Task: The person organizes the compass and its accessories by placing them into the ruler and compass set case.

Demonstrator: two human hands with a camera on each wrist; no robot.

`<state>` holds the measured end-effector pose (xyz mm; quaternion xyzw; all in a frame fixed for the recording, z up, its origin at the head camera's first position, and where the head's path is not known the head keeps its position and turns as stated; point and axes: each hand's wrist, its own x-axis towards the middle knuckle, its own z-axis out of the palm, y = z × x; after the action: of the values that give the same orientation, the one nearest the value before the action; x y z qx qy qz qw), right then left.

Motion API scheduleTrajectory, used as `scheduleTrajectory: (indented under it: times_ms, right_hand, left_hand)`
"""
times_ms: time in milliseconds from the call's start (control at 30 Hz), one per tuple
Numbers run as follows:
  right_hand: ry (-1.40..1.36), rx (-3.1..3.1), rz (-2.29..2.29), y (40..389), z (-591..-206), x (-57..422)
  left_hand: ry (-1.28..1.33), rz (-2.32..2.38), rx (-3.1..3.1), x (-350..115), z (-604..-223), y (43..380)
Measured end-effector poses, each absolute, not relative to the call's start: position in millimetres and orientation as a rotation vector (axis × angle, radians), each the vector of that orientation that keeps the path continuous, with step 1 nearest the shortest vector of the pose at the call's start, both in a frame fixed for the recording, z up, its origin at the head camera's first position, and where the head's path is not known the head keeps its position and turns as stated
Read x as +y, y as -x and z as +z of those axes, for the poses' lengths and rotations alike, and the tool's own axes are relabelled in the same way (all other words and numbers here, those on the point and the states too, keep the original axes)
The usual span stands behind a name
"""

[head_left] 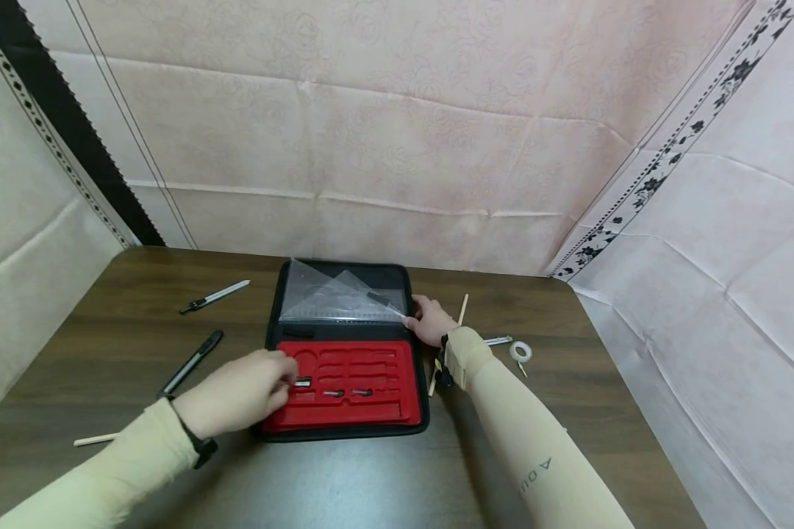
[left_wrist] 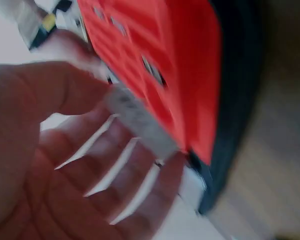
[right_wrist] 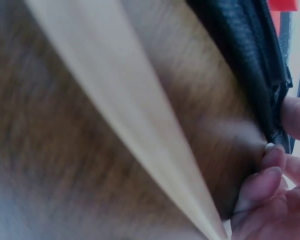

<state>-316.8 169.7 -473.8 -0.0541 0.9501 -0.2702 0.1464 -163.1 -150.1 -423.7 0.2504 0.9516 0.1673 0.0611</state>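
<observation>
An unzipped black case [head_left: 341,438] lies on the table, its red moulded tray [head_left: 370,419] toward me. Two clear set squares [head_left: 317,297] overlap in its lid. Several small metal parts [head_left: 362,392] sit in the tray's slots. At the tray's left edge, my left hand [head_left: 238,393] pinches a small greyish rectangular piece [left_wrist: 142,122] between thumb and fingers; dark marks on it are blurred. My right hand [head_left: 430,321] grips the case's right edge near the hinge, thumb above and fingertips tucked at the zipped rim.
Left of the case lie a silver-and-black drawing tool [head_left: 221,293], a dark pen-like tool [head_left: 190,364] and a wooden stick [head_left: 95,439]. A second wooden stick [head_left: 463,308], a metal tool [head_left: 498,340] and a white ring [head_left: 520,351] lie to the right. Patterned cloth [head_left: 397,147] hangs behind.
</observation>
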Motion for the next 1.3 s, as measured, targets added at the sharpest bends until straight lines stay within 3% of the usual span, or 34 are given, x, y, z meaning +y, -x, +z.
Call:
scheduleTrajectory:
  times_ms: [300, 1300]
  right_hand:
    - [0.152, 2.730, -0.776, 314.4, -471.9, 167.8]
    - [0.163, 2.733, -0.805, 313.9, -472.4, 170.1]
  left_hand:
    - [-0.872, 0.474, 2.945, -115.4, -444.0, 161.6]
    - [-0.773, 0.413, 2.925, -123.4, -443.6, 167.3]
